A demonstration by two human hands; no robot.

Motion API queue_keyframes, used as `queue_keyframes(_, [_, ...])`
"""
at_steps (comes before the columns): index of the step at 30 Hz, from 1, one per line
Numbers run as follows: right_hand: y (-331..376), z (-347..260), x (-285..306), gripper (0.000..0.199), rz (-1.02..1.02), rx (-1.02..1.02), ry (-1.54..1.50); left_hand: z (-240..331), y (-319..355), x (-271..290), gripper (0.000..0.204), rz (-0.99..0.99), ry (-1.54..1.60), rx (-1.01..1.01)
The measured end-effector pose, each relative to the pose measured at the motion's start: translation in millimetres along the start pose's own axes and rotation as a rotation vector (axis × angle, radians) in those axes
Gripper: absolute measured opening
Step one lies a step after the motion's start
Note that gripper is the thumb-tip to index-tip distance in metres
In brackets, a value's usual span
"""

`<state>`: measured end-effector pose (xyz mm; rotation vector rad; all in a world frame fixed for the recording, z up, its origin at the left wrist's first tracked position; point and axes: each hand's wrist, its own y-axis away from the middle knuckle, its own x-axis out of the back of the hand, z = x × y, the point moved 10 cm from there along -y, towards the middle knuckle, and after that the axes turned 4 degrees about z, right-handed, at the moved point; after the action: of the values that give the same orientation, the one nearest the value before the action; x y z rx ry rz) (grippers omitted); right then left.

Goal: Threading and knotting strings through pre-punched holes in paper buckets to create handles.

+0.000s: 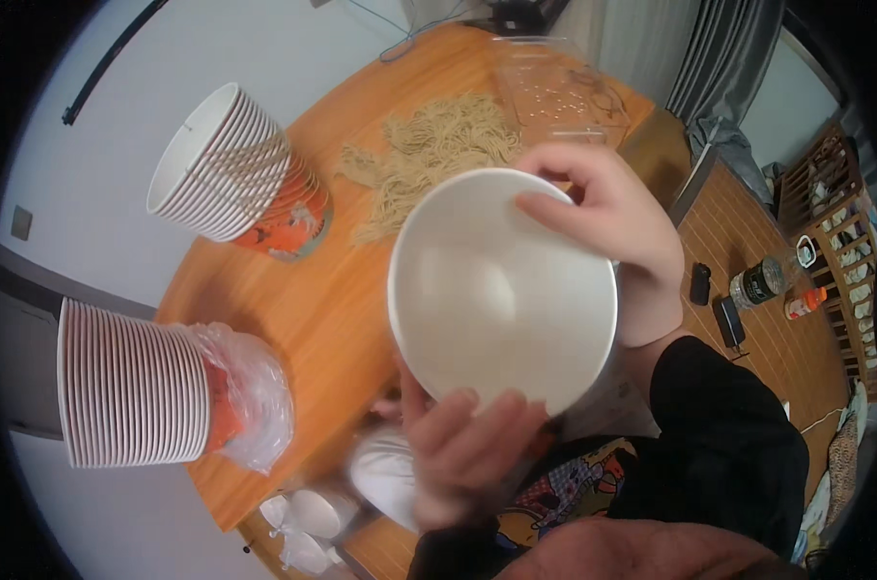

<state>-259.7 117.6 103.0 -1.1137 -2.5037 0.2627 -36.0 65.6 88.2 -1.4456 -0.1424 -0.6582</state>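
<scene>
Right hand (622, 217) pinches the paper tub (504, 295) at 1 o'clock; left hand (462, 454) half-curled at 6, can't tell its grip. Squeeze lightly!

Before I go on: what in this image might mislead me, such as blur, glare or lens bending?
Head view: the left hand is softened by apparent motion blur, the right hand somewhat crisper; head view: a pale bright patch inside the bowl and glints on the clear bag; head view: fisheye bending toward the black rim.
</scene>
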Motion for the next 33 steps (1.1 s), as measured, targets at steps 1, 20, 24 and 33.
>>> queue_keyframes(1, [3, 6, 2, 0.013, 0.033, -0.022, -0.119, 6, 2, -1, 0.012, 0.048, 0.006, -0.085])
queue_keyframes(20, [0, 6, 41, 0.014, 0.253, 0.176, 0.019, 28, 21, -50, 0.064, -0.085, 0.127, -0.337])
queue_keyframes(24, [3, 4, 42, 0.014, 0.281, 0.19, -0.02, 40, 32, -49, 0.07, 0.111, -0.167, -0.563])
queue_keyframes(33, [7, 2, 35, 0.012, 0.324, 0.099, -0.225, 55, 19, -44, 0.069, 0.037, -0.239, -0.697])
